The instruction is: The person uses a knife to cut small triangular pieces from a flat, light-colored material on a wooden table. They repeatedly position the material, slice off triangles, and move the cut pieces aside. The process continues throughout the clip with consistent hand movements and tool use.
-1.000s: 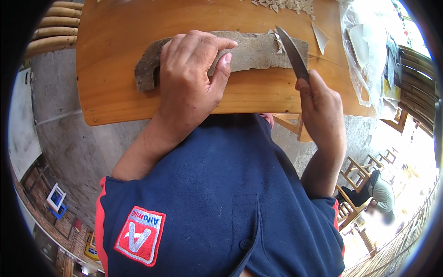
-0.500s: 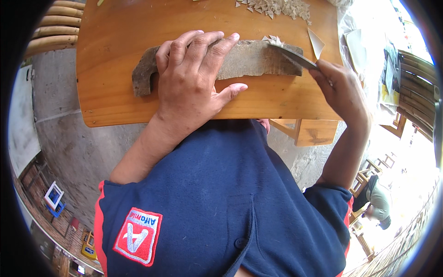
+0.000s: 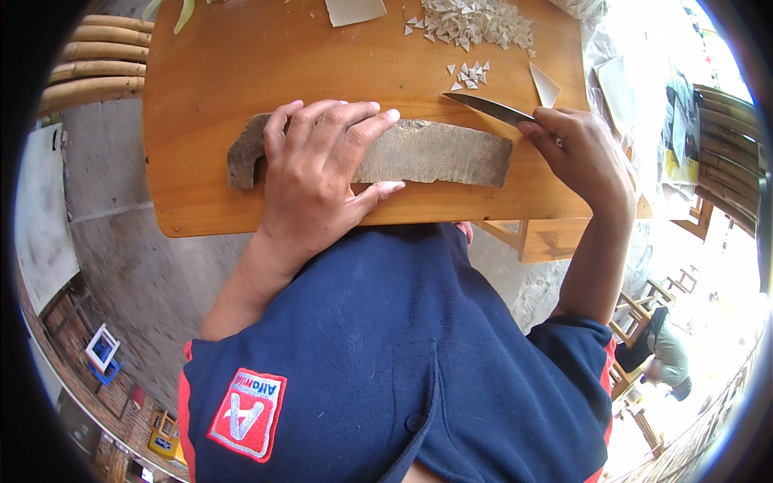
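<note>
Left hand spread on grey-brown board near front edge of worktop, right hand clamped on knife beyond board's right half, pale triangles heaped past it, toward right edge

Wooden block: long, grey-brown, weathered; notch in near side at left end; lies lengthwise left to right, left part largely covered, visible right part bare on top.
Knife: dark grey blade, tip pointing left and slightly far; just beyond block's right part; handle at right, mostly hidden.
Small cluster: loose off-white triangles, just beyond blade.
Larger heap: similar triangles, piled farther away.
</note>
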Action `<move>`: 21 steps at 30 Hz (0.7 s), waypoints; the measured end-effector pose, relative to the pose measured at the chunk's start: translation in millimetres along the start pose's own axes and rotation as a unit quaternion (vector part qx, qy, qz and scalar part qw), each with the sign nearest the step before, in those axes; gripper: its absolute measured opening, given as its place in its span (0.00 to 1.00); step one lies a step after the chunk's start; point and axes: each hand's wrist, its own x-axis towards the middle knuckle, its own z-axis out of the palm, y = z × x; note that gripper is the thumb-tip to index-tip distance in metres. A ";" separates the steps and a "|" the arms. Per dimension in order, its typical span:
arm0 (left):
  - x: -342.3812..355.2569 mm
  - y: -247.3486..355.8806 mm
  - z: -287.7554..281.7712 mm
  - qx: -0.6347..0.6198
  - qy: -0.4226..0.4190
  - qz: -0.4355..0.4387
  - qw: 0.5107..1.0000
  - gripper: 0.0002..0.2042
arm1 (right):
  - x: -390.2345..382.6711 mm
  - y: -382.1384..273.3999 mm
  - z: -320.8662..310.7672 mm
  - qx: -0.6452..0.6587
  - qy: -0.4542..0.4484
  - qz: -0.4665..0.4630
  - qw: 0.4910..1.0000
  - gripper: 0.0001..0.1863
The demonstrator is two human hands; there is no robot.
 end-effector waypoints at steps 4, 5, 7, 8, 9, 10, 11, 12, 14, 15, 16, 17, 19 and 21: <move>4.2 1.0 -2.6 -0.001 -0.001 0.000 1.000 0.33 | 16.9 3.6 -3.0 -0.058 0.104 0.028 0.993 0.19; 5.6 0.5 -3.0 0.001 -0.002 0.000 1.000 0.33 | 18.9 3.4 -5.5 -0.028 0.128 0.029 0.991 0.20; 6.8 2.6 -5.1 0.001 -0.006 -0.005 1.000 0.33 | 18.5 3.2 -13.7 0.024 0.149 0.068 0.986 0.20; 6.4 3.8 -5.8 -0.002 -0.010 -0.009 1.000 0.34 | 16.9 2.5 -16.6 0.027 0.120 0.078 0.989 0.20; 6.2 4.6 -6.3 -0.007 -0.016 -0.016 1.000 0.35 | 14.4 2.1 -19.6 0.032 0.103 0.066 0.992 0.20; 6.6 4.9 -5.9 -0.008 -0.012 -0.015 1.000 0.34 | 12.5 1.3 -20.4 0.033 0.094 0.056 0.994 0.20; 9.2 6.8 -7.4 -0.004 -0.008 -0.013 1.000 0.34 | 10.8 0.6 -21.9 0.044 0.074 0.046 0.995 0.20; 6.6 4.5 -5.5 -0.003 -0.008 -0.012 1.000 0.34 | 10.1 -3.4 -13.3 0.050 0.063 0.036 0.996 0.20; 7.1 5.8 -5.3 -0.004 -0.006 -0.013 1.000 0.33 | 7.7 -4.9 -6.8 0.047 0.056 0.040 0.997 0.22; 9.5 9.2 -6.4 -0.002 -0.002 -0.012 1.000 0.33 | 5.9 -2.2 -8.5 0.049 0.080 0.049 0.994 0.21; 9.0 10.2 -5.7 -0.001 0.000 -0.014 1.000 0.32 | 7.3 -1.1 -5.4 0.048 0.105 0.050 0.992 0.21; 10.4 13.4 -6.3 -0.003 0.002 -0.019 1.000 0.32 | 7.5 0.4 -4.3 0.045 0.127 0.060 0.989 0.21; 17.2 21.0 -4.7 0.003 0.005 -0.028 1.000 0.31 | 8.5 5.6 -5.5 0.058 0.168 0.059 0.982 0.20; 24.1 30.0 -2.6 0.018 0.006 -0.043 0.999 0.31 | 4.8 7.9 -2.1 0.075 0.203 0.069 0.974 0.19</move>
